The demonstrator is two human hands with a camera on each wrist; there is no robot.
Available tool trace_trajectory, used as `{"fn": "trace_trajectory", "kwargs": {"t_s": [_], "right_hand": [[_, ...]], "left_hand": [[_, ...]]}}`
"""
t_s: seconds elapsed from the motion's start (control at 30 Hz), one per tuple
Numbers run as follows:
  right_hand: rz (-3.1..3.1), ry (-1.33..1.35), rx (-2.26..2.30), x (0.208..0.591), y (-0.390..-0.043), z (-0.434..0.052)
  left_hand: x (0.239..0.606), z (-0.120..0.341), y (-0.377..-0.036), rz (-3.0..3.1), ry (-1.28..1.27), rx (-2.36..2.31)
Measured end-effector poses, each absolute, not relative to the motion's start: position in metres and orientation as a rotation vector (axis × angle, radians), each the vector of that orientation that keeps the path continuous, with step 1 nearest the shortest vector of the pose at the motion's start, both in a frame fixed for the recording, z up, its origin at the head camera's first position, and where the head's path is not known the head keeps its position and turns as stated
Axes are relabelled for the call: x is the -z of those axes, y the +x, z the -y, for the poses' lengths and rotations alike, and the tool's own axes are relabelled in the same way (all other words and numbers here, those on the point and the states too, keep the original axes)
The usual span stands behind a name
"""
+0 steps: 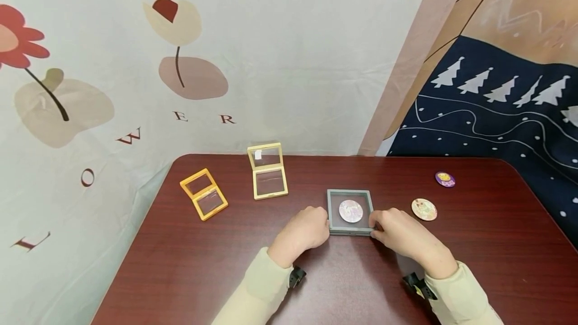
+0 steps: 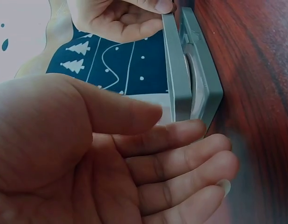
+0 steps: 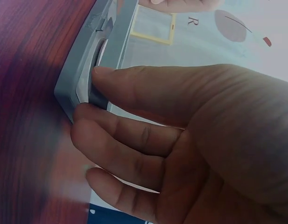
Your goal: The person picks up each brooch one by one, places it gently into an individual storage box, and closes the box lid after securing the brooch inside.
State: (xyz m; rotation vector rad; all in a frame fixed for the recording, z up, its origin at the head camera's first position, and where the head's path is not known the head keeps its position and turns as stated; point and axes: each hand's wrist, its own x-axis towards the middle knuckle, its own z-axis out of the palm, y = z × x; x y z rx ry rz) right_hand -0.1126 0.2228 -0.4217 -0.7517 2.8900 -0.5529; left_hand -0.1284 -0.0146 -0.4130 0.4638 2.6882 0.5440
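Note:
A grey square display case point(image 1: 349, 194) lies flat on the dark red table point(image 1: 189, 265) with a round patterned badge point(image 1: 350, 211) inside. In the wrist views the grey case point(image 2: 176, 84) point(image 3: 76, 79) has its lid a little ajar from its base. My left hand point(image 1: 304, 229) point(image 2: 111, 154) is at the case's left edge. Its fingertips touch the base corner, and the thumb stops just short of the lid. My right hand point(image 1: 399, 232) point(image 3: 181, 130) pinches the right edge, thumb on the lid and fingers under the corner. It also shows in the left wrist view, right hand point(image 2: 115, 18).
Two open frame cases stand at the back left: an orange one point(image 1: 204, 193) and a pale yellow one point(image 1: 268, 170). To the right lie a cream round badge point(image 1: 424, 209) and a purple badge point(image 1: 445, 179). Printed cloth hangs behind the table.

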Motion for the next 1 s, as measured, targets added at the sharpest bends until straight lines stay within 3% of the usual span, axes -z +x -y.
{"fn": "trace_trajectory", "kwargs": {"t_s": [1.0], "right_hand": [[-2.725,-0.651,0.685,0.425,-0.118,-0.235]], "left_hand": [[0.423,0.012,-0.130,-2.683,0.452,-0.645]]}}
